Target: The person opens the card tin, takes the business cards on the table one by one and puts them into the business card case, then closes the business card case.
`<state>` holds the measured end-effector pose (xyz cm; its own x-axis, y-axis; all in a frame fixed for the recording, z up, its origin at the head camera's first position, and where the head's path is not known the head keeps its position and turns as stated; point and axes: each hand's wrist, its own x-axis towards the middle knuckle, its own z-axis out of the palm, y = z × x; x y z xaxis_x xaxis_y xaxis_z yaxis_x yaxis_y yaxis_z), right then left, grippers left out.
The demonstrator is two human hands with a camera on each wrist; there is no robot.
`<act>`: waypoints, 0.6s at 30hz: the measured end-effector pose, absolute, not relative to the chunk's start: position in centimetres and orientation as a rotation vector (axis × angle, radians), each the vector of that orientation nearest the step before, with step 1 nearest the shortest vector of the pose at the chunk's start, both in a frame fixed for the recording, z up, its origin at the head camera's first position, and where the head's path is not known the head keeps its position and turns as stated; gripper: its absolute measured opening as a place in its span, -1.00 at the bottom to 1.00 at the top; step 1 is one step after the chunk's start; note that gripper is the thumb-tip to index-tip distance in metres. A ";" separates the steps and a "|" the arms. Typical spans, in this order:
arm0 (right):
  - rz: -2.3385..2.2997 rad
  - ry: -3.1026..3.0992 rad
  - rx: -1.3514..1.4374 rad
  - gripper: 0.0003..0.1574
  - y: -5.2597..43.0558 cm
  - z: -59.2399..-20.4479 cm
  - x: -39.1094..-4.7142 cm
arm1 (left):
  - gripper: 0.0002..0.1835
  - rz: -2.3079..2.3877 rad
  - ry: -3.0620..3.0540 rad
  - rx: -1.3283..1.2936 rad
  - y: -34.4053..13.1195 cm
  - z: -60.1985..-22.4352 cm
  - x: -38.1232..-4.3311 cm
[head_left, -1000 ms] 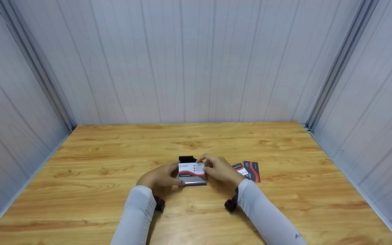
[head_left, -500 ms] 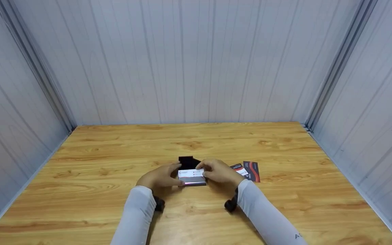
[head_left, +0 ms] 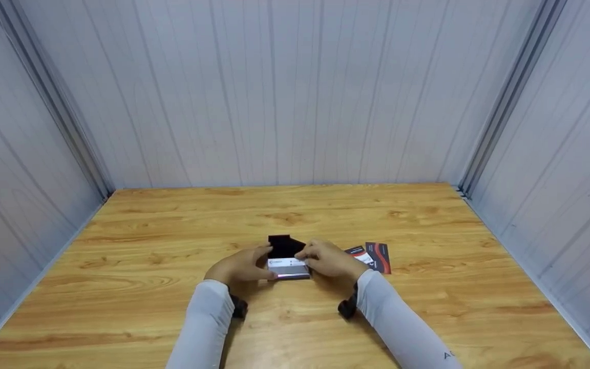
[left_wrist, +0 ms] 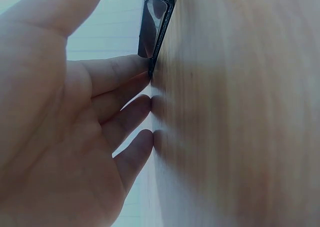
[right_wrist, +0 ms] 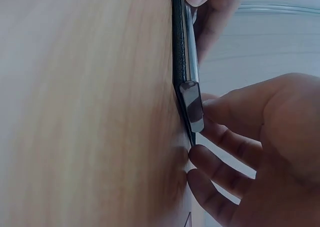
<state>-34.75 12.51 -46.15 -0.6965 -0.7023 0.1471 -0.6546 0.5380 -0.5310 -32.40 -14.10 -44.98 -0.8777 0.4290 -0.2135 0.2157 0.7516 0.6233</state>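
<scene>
In the head view a business card case (head_left: 290, 272) lies on the wooden table, its black flap (head_left: 279, 246) folded open toward the back. A business card (head_left: 279, 262) sits partly inside its silver holder, a white strip with print showing. My left hand (head_left: 241, 265) grips the case's left end, thumb at the front edge. With thumb and index finger, my right hand (head_left: 330, 258) pinches the card near its right end. The right wrist view shows the case (right_wrist: 184, 47) edge-on, with the other right fingers (right_wrist: 215, 162) near the tabletop.
Right of my right hand lie business cards with black, red and white print, one dark card (head_left: 379, 258) and another (head_left: 360, 253) partly under the hand. Pale panel walls (head_left: 295, 92) enclose the table (head_left: 172, 220) at the back and sides.
The business card has slid down toward me into the case, so less of its print shows and more of the black flap is visible. My right hand has moved slightly with it.
</scene>
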 end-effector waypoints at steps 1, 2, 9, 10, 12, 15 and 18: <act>-0.864 2.678 -1.190 -0.64 12.5 -46.1 -34.8 | -0.06 0.869 2.605 0.494 -14.1 -44.9 -32.4; -0.858 2.674 -1.188 -0.63 12.5 -46.1 -34.8 | -0.06 0.872 2.605 0.494 -14.1 -44.9 -32.4; -0.841 2.653 -1.198 -0.60 12.4 -46.0 -34.7 | -0.08 0.864 2.599 0.517 -14.2 -44.9 -32.3; -0.841 2.651 -1.191 -0.60 12.4 -46.0 -34.7 | -0.08 0.861 2.600 0.517 -14.2 -44.9 -32.3; -0.845 2.643 -1.178 -0.60 12.4 -46.0 -34.7 | -0.08 0.853 2.602 0.514 -14.2 -45.0 -32.3; -0.841 2.634 -1.182 -0.59 12.6 -45.9 -34.6 | -0.09 0.852 2.605 0.509 -14.1 -45.0 -32.4; -0.848 2.595 -1.158 -0.55 13.0 -45.6 -34.6 | -0.09 0.857 2.609 0.507 -14.1 -45.0 -32.4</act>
